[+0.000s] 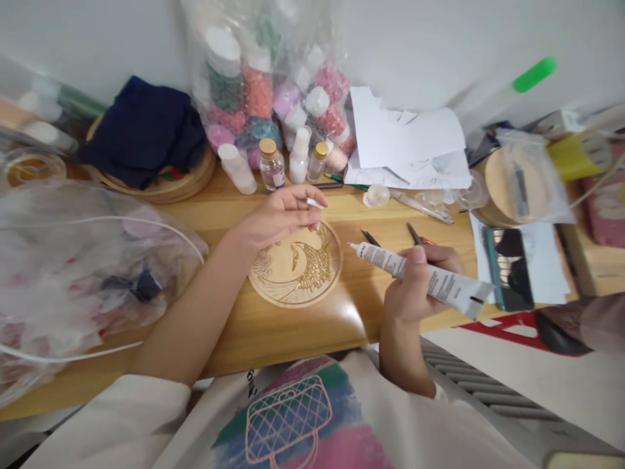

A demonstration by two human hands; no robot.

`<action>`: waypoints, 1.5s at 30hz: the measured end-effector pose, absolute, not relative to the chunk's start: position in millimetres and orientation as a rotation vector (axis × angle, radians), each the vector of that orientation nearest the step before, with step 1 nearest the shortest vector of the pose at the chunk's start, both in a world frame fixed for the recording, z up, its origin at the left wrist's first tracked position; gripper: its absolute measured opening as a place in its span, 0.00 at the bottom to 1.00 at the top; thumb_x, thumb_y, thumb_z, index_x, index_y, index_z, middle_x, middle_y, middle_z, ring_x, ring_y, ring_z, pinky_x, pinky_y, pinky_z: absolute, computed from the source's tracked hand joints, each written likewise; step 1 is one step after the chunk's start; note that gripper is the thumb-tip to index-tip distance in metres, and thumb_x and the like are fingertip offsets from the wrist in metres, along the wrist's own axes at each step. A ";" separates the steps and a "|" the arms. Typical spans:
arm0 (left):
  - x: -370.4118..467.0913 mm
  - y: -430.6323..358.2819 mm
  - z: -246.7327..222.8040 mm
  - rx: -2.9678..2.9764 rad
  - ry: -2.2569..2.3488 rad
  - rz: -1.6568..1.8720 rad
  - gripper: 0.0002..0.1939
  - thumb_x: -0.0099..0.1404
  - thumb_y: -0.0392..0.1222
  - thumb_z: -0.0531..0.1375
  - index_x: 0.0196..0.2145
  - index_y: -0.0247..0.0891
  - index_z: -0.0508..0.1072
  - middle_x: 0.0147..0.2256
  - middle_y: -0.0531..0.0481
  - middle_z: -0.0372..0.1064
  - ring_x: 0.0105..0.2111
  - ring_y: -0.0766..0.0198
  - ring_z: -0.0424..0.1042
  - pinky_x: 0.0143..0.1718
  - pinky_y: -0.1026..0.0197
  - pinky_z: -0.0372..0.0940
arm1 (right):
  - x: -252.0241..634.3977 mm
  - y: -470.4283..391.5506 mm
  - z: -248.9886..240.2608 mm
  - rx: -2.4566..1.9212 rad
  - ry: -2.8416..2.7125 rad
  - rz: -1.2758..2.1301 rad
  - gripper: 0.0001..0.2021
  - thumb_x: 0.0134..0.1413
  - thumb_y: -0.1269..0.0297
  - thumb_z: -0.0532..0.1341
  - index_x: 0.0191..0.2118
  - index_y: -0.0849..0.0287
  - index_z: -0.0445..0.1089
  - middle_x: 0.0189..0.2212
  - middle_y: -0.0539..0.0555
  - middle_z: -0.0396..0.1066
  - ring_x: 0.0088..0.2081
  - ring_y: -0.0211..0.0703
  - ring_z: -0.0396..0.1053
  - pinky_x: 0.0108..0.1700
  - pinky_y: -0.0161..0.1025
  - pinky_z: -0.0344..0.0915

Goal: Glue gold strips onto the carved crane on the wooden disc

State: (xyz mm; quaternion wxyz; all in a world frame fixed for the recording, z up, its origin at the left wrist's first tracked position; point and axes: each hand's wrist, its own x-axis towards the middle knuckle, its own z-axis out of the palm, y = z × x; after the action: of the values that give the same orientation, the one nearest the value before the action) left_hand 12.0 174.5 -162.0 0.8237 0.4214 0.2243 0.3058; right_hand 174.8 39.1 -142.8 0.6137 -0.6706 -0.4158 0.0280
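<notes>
My right hand (407,290) is wrapped round a white squeeze tube (444,284) with printed text. Its narrow uncovered nozzle points left, above the table. My left hand (286,215) is raised over the far edge of a round wooden plaque (322,286), pinching a small white piece (314,204) that looks like the tube's cap. Gold lines on the plaque draw a long-necked bird with a patterned wing. My left hand and wrist hide its upper left part.
Small bottles (272,170) and a bag of coloured jars (258,91) stand behind. Tweezers (370,238) and scissors (416,236) lie near the tube. A phone (509,268) is at right. A plastic bag (97,273) lies left, papers (407,140) at the back.
</notes>
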 end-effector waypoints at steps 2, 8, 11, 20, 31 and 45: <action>11.5 175.6 -163.8 0.862 0.487 0.658 0.18 0.47 0.41 0.75 0.32 0.34 0.74 0.20 0.56 0.69 0.22 0.72 0.68 0.25 0.70 0.62 | 172.8 36.6 -144.3 -1.576 -1.010 0.064 0.13 0.57 0.54 0.61 0.25 0.53 0.65 0.20 0.48 0.62 0.22 0.39 0.60 0.26 0.41 0.57; 14.2 176.9 -160.3 0.794 0.565 0.690 0.09 0.54 0.32 0.70 0.31 0.34 0.73 0.21 0.58 0.66 0.22 0.73 0.68 0.26 0.70 0.61 | 168.0 29.9 -150.1 -1.668 -1.088 0.115 0.12 0.56 0.55 0.61 0.26 0.53 0.66 0.20 0.49 0.63 0.22 0.40 0.61 0.26 0.42 0.57; 14.0 176.1 -157.4 0.780 0.636 0.678 0.07 0.56 0.30 0.68 0.30 0.34 0.73 0.21 0.58 0.65 0.23 0.72 0.69 0.27 0.69 0.61 | 169.0 30.3 -156.8 -1.679 -1.037 0.108 0.13 0.57 0.53 0.61 0.26 0.53 0.65 0.20 0.49 0.62 0.21 0.39 0.59 0.24 0.42 0.55; 3.5 181.6 -156.4 0.804 0.544 0.781 0.16 0.50 0.44 0.73 0.33 0.36 0.74 0.20 0.58 0.66 0.22 0.74 0.66 0.27 0.70 0.62 | 173.0 50.0 -152.9 -1.571 -0.726 0.273 0.13 0.54 0.52 0.62 0.26 0.55 0.67 0.24 0.49 0.63 0.26 0.39 0.62 0.28 0.39 0.59; -9.1 173.4 -164.5 1.106 0.733 0.898 0.16 0.51 0.46 0.72 0.34 0.37 0.75 0.23 0.56 0.71 0.23 0.72 0.70 0.27 0.69 0.64 | 169.5 35.6 -142.6 -1.318 -0.446 1.198 0.21 0.42 0.40 0.69 0.27 0.56 0.73 0.23 0.47 0.66 0.25 0.35 0.60 0.31 0.36 0.59; -39.1 142.8 -145.7 1.120 0.983 0.766 0.13 0.50 0.40 0.70 0.33 0.36 0.73 0.23 0.57 0.71 0.24 0.72 0.70 0.30 0.68 0.65 | 154.5 41.0 -145.4 -1.272 -0.435 1.262 0.22 0.32 0.40 0.72 0.21 0.56 0.73 0.17 0.45 0.65 0.21 0.33 0.56 0.27 0.36 0.54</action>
State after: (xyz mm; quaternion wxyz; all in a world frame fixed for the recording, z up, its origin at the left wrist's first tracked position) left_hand -39.1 142.8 -145.7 0.6692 0.4968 0.4358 0.3399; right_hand 154.5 41.0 -145.4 0.6043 -0.5497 -0.1878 0.5453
